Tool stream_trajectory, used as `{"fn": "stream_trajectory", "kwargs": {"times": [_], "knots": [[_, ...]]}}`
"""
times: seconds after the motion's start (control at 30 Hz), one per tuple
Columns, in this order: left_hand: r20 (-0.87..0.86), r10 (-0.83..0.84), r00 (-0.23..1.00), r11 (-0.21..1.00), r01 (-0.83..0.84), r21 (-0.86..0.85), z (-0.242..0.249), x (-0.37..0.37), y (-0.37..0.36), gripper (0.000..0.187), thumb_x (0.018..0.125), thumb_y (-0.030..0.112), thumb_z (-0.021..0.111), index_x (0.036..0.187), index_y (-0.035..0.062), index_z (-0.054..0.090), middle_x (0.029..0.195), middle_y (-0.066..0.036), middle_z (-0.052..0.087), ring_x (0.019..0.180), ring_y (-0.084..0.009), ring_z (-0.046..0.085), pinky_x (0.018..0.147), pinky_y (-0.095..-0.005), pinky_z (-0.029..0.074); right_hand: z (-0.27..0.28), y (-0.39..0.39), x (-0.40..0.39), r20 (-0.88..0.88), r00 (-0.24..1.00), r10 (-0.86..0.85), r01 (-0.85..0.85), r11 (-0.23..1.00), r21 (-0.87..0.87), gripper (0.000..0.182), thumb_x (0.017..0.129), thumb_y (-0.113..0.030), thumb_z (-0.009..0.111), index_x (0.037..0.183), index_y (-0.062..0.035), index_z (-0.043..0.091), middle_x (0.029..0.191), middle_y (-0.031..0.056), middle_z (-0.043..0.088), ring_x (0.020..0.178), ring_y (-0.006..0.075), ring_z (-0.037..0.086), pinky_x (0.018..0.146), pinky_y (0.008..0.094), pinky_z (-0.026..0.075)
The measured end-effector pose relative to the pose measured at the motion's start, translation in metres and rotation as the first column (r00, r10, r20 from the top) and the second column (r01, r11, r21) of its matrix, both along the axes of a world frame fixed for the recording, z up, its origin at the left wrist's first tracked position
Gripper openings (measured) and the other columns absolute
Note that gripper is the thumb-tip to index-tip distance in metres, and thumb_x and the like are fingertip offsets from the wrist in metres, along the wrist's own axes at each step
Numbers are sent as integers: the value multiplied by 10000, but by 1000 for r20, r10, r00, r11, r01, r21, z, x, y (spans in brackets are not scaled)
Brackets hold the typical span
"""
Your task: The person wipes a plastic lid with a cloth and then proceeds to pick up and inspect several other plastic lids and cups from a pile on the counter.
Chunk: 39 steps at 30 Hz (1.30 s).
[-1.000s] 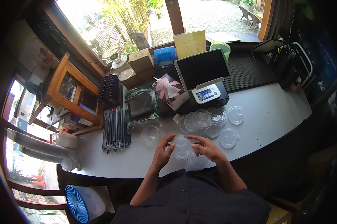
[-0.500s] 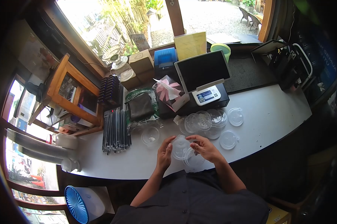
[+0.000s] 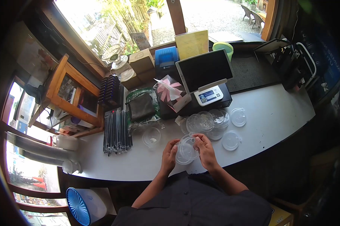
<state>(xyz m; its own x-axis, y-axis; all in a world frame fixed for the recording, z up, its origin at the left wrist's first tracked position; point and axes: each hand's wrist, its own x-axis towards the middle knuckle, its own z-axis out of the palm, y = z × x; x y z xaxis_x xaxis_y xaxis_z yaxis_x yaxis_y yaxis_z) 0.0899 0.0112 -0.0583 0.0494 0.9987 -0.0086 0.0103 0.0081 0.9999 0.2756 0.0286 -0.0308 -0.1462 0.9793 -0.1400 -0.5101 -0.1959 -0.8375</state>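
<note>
Clear round plastic lids (image 3: pixel 186 150), at least two overlapping, are held in front of my body at the counter's near edge. My left hand (image 3: pixel 170 156) grips their left rim between thumb and fingers. On the opposite side, my right hand (image 3: pixel 205 150) is closed on the right rim. Just beyond my hands lies a loose spread of several clear plastic lids (image 3: pixel 205 121). Two more, an upper lid (image 3: pixel 238 117) and a lower lid (image 3: pixel 231 140), lie apart on the right. Another clear round piece (image 3: pixel 151 137) rests left of my left hand.
Several dark wrapped straws (image 3: pixel 117 132) lie on the white counter (image 3: pixel 279 109). Behind are a dark plastic package (image 3: pixel 142 106), a tissue box (image 3: pixel 171 94) and a tablet on a stand (image 3: pixel 204 71). A stack of clear cups (image 3: pixel 36 148) lies at the left.
My right hand has moved left and turned more upright, closing on the lids' right rim. The lids, spread apart before, now overlap closely between my hands.
</note>
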Motion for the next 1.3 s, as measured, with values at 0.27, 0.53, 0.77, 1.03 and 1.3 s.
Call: {"fn": "stream_trajectory", "kwargs": {"times": [0.27,0.53,0.77,1.03,1.3], "knots": [[260,20,965,1000,-16,-19,-4,9,-6,525,1114,408,342,1412,-11,450,1388,-149,545,1318,-238,512,1139,-368,381,-8,-10,-15,389,921,-29,-25,991,132,196,1060,-176,557,1182,-24,573,1035,19,565,975,97,525,903,237,429],[225,-45,973,997,58,-52,-1,6,-10,548,1056,413,474,1415,-1,463,1447,-152,516,1362,-249,477,1165,-373,338,-14,-10,-25,508,861,-19,-66,987,148,158,1047,-154,549,1158,-42,562,1068,32,541,992,123,505,901,272,427],[190,-37,981,999,40,-9,2,4,-7,429,1045,266,499,1382,-1,488,1450,-154,520,1361,-244,476,1161,-367,338,0,-4,-24,462,887,19,-85,989,123,135,1023,-135,566,1072,-18,609,1087,100,530,1063,210,522,952,307,414],[57,11,998,1000,-11,4,0,-3,1,551,1054,467,524,1346,0,516,1374,-158,567,1305,-257,521,1129,-388,370,-3,12,-26,423,905,42,-93,991,100,137,1017,-132,567,1076,-25,628,1113,96,526,1060,195,527,914,298,426],[-803,393,448,918,-137,373,9,-79,11,419,855,265,770,1198,70,629,1313,-157,555,1306,-362,464,1126,-463,314,1,20,-18,559,828,37,-173,966,192,146,1026,-151,586,1085,-24,626,1096,70,536,1072,184,526,952,286,415]]}}
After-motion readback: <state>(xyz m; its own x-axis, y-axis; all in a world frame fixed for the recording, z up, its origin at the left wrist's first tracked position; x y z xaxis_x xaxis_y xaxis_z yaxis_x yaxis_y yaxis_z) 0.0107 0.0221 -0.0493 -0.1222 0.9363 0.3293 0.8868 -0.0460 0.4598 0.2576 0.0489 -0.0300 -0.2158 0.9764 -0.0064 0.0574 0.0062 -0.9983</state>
